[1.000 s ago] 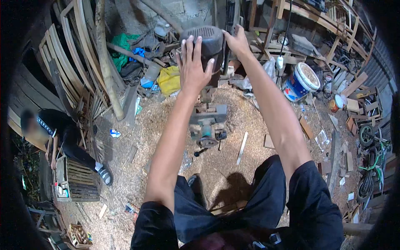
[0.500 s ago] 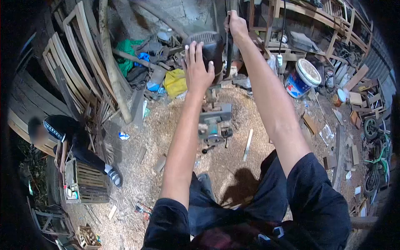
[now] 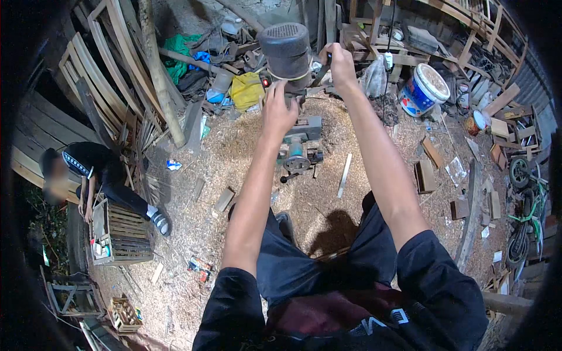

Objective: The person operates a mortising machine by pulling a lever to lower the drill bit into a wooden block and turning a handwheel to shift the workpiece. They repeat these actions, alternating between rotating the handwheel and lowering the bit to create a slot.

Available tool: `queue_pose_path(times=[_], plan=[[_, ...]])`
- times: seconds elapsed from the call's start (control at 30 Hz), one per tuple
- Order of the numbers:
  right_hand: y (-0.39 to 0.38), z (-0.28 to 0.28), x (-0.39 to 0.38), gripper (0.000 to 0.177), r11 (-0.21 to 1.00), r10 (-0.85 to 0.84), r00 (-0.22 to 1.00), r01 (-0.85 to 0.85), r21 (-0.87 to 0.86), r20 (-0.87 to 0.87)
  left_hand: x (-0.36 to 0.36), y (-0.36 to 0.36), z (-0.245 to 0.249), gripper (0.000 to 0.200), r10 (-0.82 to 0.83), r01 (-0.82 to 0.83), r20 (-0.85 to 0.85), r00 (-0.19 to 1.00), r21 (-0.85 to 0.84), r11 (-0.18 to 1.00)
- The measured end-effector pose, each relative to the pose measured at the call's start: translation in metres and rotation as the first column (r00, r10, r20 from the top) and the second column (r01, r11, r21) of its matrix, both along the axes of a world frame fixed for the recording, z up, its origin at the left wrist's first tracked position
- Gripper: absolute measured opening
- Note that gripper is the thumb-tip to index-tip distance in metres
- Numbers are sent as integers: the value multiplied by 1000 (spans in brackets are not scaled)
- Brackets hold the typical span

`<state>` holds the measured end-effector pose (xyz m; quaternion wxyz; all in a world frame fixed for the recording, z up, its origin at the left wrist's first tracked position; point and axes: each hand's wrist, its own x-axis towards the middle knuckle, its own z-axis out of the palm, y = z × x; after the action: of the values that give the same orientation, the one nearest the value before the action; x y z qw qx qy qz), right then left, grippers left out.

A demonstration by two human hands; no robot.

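Observation:
In front of me stands an upright machine like a drill press, with a dark vented motor [image 3: 285, 50] on top and a vise-like table with a round handwheel [image 3: 297, 164] lower down. My left hand [image 3: 277, 110] is at the front of the machine's head just under the motor, fingers bent toward it and thumb apart. Close by its fingertips glows a small red switch light [image 3: 266, 82]. To the right of the motor, my right hand [image 3: 341, 63] is wrapped round a dark lever handle [image 3: 321, 75]. The work area between vise and head is partly hidden by my left hand.
Wood shavings cover the floor, with a pale strip of wood [image 3: 345, 175] and offcuts [image 3: 424, 176] on it. A white-and-blue bucket [image 3: 424, 89] stands at right, near a small bicycle [image 3: 525, 213]. At left, another person [image 3: 99, 175] sits by a slatted crate [image 3: 126, 237].
My left hand has come down from the motor casing to the head below it. My right hand, on the lever, has swung lower and nearer. The view has shifted slightly.

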<state>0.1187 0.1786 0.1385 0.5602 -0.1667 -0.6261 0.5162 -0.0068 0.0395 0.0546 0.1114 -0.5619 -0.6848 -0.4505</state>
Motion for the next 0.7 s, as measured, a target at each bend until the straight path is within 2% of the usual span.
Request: queue_pose_path(times=[0.03, 0.13, 0.17, 0.27, 0.37, 0.5, 0.7], plan=[[-3, -3, 0, 37, 999, 35, 998, -34, 5, -49, 2, -6, -8, 46, -22, 19, 33, 999, 83, 996], [-14, -14, 7, 34, 997, 18, 1000, -16, 72, -22, 9, -31, -31, 44, 21, -27, 97, 995, 55, 998], [-16, -17, 6, 33, 999, 41, 998, -39, 30, -48, 12, -40, -36, 44, 32, -35, 101, 994, 26, 999], [-19, -24, 5, 33, 994, 93, 985, -83, 70, -146, 22, -64, -58, 43, 34, -23, 216, 976, -52, 998], [-23, -34, 8, 31, 994, 88, 984, -78, 70, -154, 27, -74, -87, 42, 44, -28, 263, 964, -65, 998], [-36, -39, 13, 30, 997, 72, 983, -69, 27, -166, 35, -86, -101, 41, 62, -25, 310, 949, -121, 992], [-35, -65, 18, 28, 988, 21, 991, -1, 153, -131, 46, -89, -112, 40, 38, 14, 348, 937, -146, 989]])
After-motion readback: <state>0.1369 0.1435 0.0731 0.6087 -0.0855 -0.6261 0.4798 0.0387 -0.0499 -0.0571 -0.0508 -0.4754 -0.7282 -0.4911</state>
